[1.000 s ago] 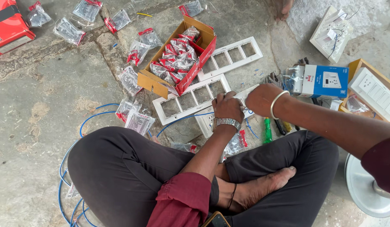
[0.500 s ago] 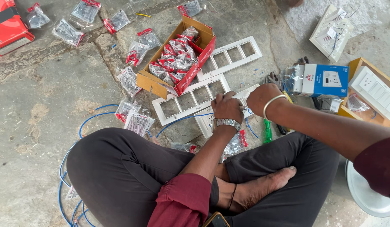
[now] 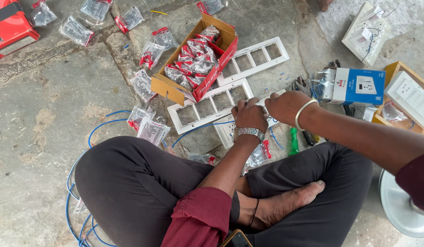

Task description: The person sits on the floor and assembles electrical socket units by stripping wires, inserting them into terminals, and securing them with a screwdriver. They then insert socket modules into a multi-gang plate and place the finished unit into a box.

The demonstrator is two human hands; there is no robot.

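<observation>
A white switch plate with socket holes lies flat on the stone floor, mostly hidden under the hands. Behind it, an open red-and-brown cardboard box holds small clear packets. The left hand presses curled fingers on the plate; the right hand closes on its far end.

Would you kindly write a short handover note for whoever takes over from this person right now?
Left hand: fingers pressed down on a white switch plate on the floor, just in front of the crossed legs.
Right hand: resting on the same plate's far end.
Nearby: two empty white frames, an open cardboard box of small bagged parts, a green screwdriver, blue wire.
Done or left: cannot tell; the hands hide the plate.
</observation>
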